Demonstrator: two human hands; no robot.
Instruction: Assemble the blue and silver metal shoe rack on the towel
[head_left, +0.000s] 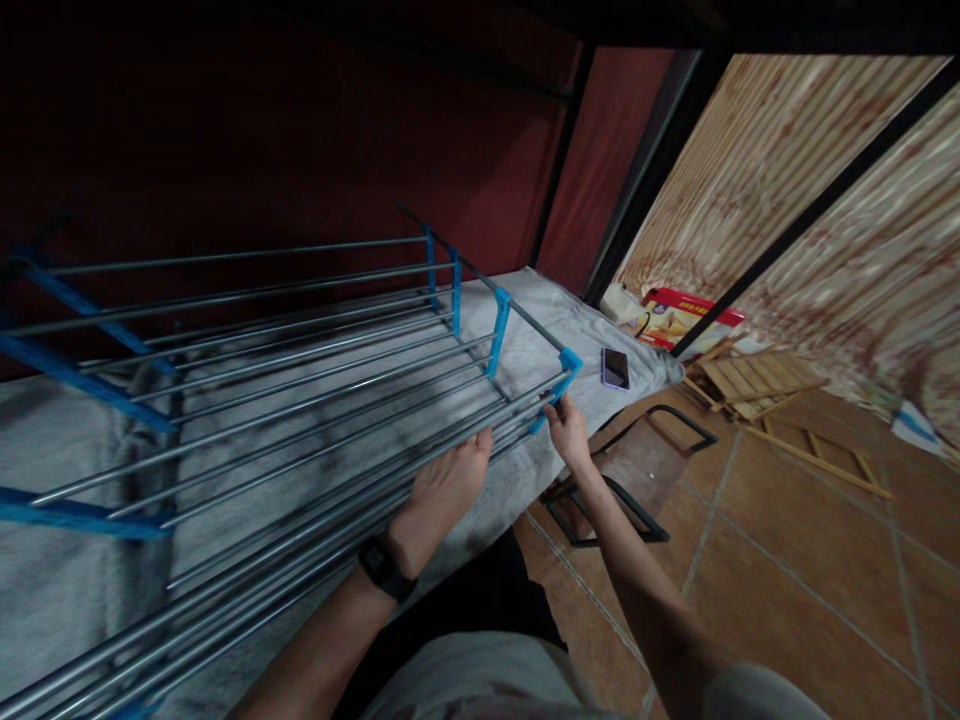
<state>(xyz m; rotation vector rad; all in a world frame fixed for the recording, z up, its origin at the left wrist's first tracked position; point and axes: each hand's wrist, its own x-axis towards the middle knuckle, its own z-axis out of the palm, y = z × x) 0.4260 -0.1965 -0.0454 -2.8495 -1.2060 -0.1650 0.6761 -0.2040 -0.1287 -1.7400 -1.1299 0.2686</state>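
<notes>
A rack (300,370) of long grey metal rods joined by blue plastic brackets lies on its side across a grey blanket-covered bed (525,330). My left hand (446,485), with a black watch on the wrist, grips the nearest rods of the rack. My right hand (568,428) pinches the lowest blue corner bracket (564,375) at the rack's right end, fingers closed on it.
A phone (615,368) lies on the bed's corner. A red and yellow box (679,318), loose wooden slats (750,385) and black metal frames (637,500) lie on the tiled floor to the right. Black bed-frame posts rise beside a patterned wall.
</notes>
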